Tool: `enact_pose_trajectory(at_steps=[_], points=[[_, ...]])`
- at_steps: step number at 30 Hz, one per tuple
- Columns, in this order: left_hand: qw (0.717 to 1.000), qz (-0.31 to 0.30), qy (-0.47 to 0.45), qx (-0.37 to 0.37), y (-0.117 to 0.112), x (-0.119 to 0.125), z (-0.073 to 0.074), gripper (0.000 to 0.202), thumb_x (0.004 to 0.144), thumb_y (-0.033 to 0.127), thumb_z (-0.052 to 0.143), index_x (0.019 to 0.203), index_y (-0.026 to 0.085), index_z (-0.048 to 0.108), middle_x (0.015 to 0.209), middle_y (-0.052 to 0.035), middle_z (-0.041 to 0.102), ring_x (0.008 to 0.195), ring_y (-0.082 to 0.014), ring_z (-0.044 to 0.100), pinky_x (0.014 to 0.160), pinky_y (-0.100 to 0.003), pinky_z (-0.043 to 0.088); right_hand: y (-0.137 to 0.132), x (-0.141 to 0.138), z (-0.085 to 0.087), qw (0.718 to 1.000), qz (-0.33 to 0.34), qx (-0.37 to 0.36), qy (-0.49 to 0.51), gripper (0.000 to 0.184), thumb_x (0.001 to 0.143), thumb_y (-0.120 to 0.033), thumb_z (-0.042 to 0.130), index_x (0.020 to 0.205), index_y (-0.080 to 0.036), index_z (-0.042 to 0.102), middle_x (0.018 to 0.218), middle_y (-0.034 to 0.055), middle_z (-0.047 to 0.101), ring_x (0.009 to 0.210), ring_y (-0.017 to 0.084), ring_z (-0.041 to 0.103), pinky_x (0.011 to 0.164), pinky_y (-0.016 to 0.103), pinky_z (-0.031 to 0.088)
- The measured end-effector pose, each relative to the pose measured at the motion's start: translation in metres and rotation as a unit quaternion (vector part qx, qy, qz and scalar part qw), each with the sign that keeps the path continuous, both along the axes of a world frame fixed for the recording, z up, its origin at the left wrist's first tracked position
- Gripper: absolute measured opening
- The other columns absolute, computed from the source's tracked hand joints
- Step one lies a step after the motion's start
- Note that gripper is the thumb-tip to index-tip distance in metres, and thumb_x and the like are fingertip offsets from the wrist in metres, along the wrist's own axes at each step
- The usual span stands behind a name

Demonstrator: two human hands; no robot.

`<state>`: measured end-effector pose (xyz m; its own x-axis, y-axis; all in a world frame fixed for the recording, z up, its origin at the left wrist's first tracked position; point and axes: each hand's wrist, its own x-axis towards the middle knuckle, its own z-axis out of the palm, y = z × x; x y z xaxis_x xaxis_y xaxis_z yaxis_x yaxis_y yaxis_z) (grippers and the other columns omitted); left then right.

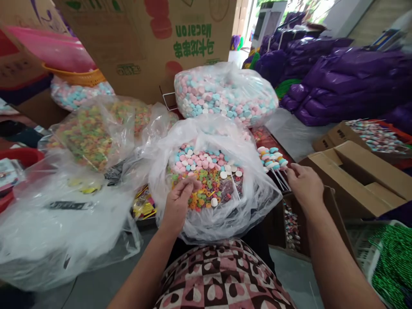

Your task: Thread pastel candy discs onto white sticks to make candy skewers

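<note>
In front of me an open clear plastic bag (pixel 260 193) holds pink, blue and white candy tablets (pixel 201 159) and colourful gummy rings (pixel 206 184). Over the rings, my left hand (pixel 183 193) is closed in a pinch; what its fingertips hold is too small to make out. At the bag's right, several candy skewers (pixel 272 159) lie side by side, their white sticks pointing toward me. My right hand (pixel 305 184) is closed at the right edge of this group, its fingertips on a skewer there. A white stick (pixel 236 186) rests inside the bag.
Behind stands a full bag of candy tablets (pixel 225 94), with a bag of gummy rings (pixel 93 133) to its left. Cardboard boxes (pixel 360 176) and a crate of green strands (pixel 392 262) are at right. Purple sacks (pixel 354 81) are piled behind. A large carton (pixel 144 47) blocks the back.
</note>
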<state>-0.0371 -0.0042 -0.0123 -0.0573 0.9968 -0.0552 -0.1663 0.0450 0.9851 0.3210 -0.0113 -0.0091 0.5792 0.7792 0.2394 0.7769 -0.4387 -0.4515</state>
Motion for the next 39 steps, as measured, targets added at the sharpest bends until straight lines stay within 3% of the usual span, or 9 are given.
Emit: enact_pose_trajectory(at_steps=[3,5,7,9,14,18,27,34,39], points=[[1.000,-0.006,0.004,0.000,0.000,0.003,-0.003,0.027,0.082,0.044,0.073,0.095,0.021,0.076,0.090,-0.0034,0.076,0.091,-0.0177,0.069,0.097,-0.034,0.053,-0.023,-0.029,0.021,0.988,0.062,0.142,-0.003,0.033,0.093,-0.028,0.055,0.114,-0.014,0.075,0.119,0.0214,0.070,0.110,0.035,0.064,0.092,0.044,0.047],[1.000,-0.017,-0.002,-0.004,0.000,0.007,-0.005,0.029,0.081,0.045,0.073,0.094,0.020,0.076,0.091,-0.0043,0.077,0.093,-0.0187,0.069,0.097,-0.035,0.053,-0.033,-0.058,0.028,0.964,0.132,0.198,0.122,0.030,0.094,-0.034,0.058,0.115,-0.021,0.074,0.106,0.0136,0.074,0.089,0.028,0.069,0.080,0.040,0.052],[1.000,-0.027,-0.004,-0.003,-0.001,0.009,-0.007,0.031,0.081,0.046,0.074,0.096,0.020,0.076,0.091,-0.0046,0.077,0.094,-0.0190,0.070,0.098,-0.035,0.053,-0.033,-0.090,0.025,0.936,0.251,0.089,0.231,0.028,0.094,-0.037,0.060,0.113,-0.023,0.074,0.091,0.0081,0.076,0.074,0.025,0.070,0.071,0.038,0.054],[1.000,-0.032,-0.001,0.000,-0.002,0.009,-0.008,0.031,0.080,0.045,0.074,0.098,0.020,0.076,0.090,-0.0048,0.077,0.094,-0.0188,0.070,0.098,-0.035,0.052,-0.022,-0.116,0.017,0.941,0.292,0.011,0.170,0.024,0.090,-0.035,0.063,0.106,-0.022,0.076,0.094,0.0088,0.078,0.081,0.026,0.072,0.074,0.037,0.052],[0.999,-0.037,0.013,0.012,-0.004,0.003,-0.011,0.034,0.081,0.048,0.073,0.097,0.019,0.075,0.089,-0.0056,0.076,0.092,-0.0188,0.070,0.094,-0.035,0.055,0.022,-0.143,0.001,0.956,0.219,-0.196,0.003,0.027,0.094,-0.034,0.055,0.107,-0.020,0.075,0.095,0.0127,0.078,0.088,0.029,0.071,0.069,0.034,0.044],[0.998,-0.049,0.024,0.028,-0.004,0.002,-0.015,0.034,0.083,0.050,0.069,0.095,0.018,0.074,0.089,-0.0066,0.076,0.094,-0.0200,0.070,0.093,-0.036,0.056,0.032,-0.141,0.002,0.959,0.187,-0.213,-0.008,0.034,0.096,-0.033,0.047,0.108,-0.018,0.075,0.097,0.0155,0.078,0.089,0.029,0.070,0.068,0.033,0.042],[0.996,-0.063,0.044,0.034,-0.001,0.003,-0.020,0.029,0.088,0.042,0.064,0.103,0.019,0.074,0.093,-0.0070,0.077,0.095,-0.0190,0.071,0.092,-0.034,0.056,0.008,-0.133,0.003,0.976,0.179,-0.055,0.113,0.036,0.086,-0.043,0.053,0.101,-0.019,0.075,0.061,0.0019,0.067,0.062,0.022,0.062,0.060,0.031,0.042],[0.992,-0.104,0.054,0.046,-0.009,0.010,-0.001,0.032,0.088,0.041,0.066,0.108,0.018,0.076,0.099,-0.0064,0.078,0.095,-0.0199,0.072,0.092,-0.033,0.055,-0.017,-0.162,0.008,0.909,0.373,0.094,0.162,0.018,0.089,-0.031,0.058,0.085,-0.021,0.072,0.081,0.0053,0.075,0.073,0.020,0.067,0.070,0.031,0.051],[0.990,-0.128,-0.049,0.037,-0.013,0.015,0.023,0.031,0.087,0.047,0.068,0.090,0.017,0.078,0.081,-0.0041,0.074,0.073,-0.0134,0.065,0.073,-0.027,0.054,-0.025,-0.170,0.020,0.874,0.415,0.139,0.213,0.014,0.091,-0.026,0.062,0.091,-0.022,0.075,0.085,0.0046,0.076,0.074,0.019,0.068,0.070,0.031,0.052]])
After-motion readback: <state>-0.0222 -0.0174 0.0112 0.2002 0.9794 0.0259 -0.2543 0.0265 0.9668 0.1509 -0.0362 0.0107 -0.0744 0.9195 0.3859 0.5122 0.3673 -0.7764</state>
